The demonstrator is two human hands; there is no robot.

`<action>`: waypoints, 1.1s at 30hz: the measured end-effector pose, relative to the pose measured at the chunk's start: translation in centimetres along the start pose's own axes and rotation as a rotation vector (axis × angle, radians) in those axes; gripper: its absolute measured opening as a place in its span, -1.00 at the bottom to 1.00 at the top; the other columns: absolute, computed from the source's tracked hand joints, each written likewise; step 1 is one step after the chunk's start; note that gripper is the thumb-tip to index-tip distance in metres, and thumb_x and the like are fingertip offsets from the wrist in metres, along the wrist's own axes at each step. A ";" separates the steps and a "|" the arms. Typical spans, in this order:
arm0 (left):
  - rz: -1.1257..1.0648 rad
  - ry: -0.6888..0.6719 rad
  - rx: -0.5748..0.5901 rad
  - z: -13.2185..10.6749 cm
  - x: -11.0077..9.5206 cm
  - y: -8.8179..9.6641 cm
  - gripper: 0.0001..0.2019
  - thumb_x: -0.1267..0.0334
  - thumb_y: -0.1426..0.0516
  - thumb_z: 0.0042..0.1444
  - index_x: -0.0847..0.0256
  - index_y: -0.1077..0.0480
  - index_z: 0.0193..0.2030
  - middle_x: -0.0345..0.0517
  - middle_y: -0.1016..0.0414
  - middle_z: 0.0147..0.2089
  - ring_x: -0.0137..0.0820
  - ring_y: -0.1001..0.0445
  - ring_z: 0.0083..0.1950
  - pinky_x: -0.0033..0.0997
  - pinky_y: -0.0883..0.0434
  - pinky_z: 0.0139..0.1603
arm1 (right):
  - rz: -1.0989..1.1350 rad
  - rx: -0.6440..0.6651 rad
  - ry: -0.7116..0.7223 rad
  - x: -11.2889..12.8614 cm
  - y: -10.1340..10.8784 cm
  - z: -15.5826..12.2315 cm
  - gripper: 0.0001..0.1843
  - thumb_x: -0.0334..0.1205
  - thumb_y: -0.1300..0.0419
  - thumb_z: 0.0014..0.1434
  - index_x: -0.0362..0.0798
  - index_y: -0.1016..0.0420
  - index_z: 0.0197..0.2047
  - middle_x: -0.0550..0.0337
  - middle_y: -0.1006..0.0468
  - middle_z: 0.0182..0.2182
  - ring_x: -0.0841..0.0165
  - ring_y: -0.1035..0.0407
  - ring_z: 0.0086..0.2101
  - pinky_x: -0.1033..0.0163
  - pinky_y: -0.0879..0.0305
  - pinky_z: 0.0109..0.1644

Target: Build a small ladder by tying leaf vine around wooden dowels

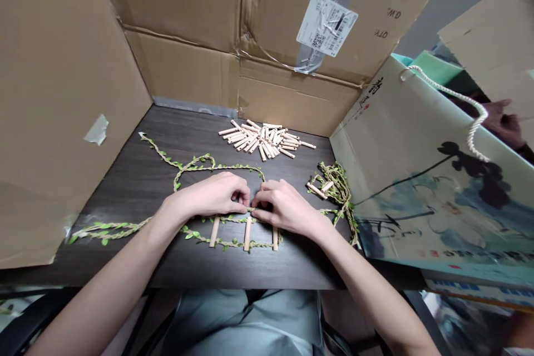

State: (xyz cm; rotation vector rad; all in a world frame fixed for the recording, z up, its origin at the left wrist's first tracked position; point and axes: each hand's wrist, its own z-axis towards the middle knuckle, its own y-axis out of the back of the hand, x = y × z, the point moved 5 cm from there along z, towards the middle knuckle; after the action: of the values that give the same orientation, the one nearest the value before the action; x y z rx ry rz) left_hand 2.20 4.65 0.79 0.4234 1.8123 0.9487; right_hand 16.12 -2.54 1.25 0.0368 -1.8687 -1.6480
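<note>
On your far left, a cardboard sheet (62, 94) with a grey tape patch (98, 129) walls off the dark wood-grain table (117, 261). A leafy vine twine (196, 166) runs from the table's left side in long loops toward your hands. Your left hand (212, 194) curls down onto the upper strand of that twine, fingers closed around it at the top end of the middle dowel (248, 233). Your right hand (283, 208) meets it there, thumb and fingers pinching the same strand, so both grips are closed on the twine with the knuckles nearly touching.

Below your hands, three wooden dowels lie parallel, joined by two strands of twine like a short ladder; this spot at the middle dowel is where your fingers are working. Beyond them lies a loose heap of matching dowels (261, 140), out of reach of your fingertips. To the right sits a tangled twine bundle (337, 192) with two dowels caught in it (317, 190). Further right, a painted paper gift bag (400, 217) with a rope handle (459, 94) leans in, and past it what looks like another person's hand (503, 122) shows dimly.
</note>
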 end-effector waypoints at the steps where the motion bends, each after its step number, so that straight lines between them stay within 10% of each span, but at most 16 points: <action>1: -0.008 -0.004 -0.001 0.0 0.1 -0.1 -0.92 0.30 -0.26 0.19 0.15 -0.61 -0.31 -0.23 -0.54 -0.32 -0.43 -0.42 -0.30 -0.48 -0.24 -0.25 | 0.022 -0.004 -0.020 -0.1 -0.3 -0.1 -0.86 -0.16 -0.33 0.35 -0.05 -0.62 -0.13 0.16 -0.55 -0.23 0.31 -0.37 -0.21 0.20 -0.12 -0.06; 23: -0.087 0.043 0.025 -0.2 0.4 0.0 -0.86 0.23 -0.28 0.22 0.20 -0.53 -0.34 -0.20 -0.53 -0.34 -0.37 -0.41 -0.28 -0.46 -0.25 -0.25 | 0.093 -0.028 -0.079 -1.2 -1.1 -0.8 -0.85 -0.15 -0.32 0.37 -0.03 -0.57 -0.23 0.20 -0.60 -0.31 0.26 -0.31 -0.17 0.14 -0.04 -0.01; 33: -0.089 0.036 -0.096 -0.2 0.4 1.1 -0.83 0.21 -0.16 0.28 0.19 -0.55 -0.25 -0.23 -0.50 -0.39 -0.45 -0.35 -0.40 -0.48 -0.22 -0.35 | 0.132 -0.236 -0.283 -3.5 3.0 -2.4 -0.79 -0.06 -0.30 0.38 -0.01 -0.55 -0.06 0.25 -0.60 -0.35 0.35 -0.38 -0.34 0.26 -0.11 -0.21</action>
State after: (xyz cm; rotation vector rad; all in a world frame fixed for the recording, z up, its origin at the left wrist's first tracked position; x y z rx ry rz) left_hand 1.76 5.50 1.41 0.2653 1.7949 0.9818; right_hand 21.11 -2.53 2.43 -0.4296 -1.8172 -1.8430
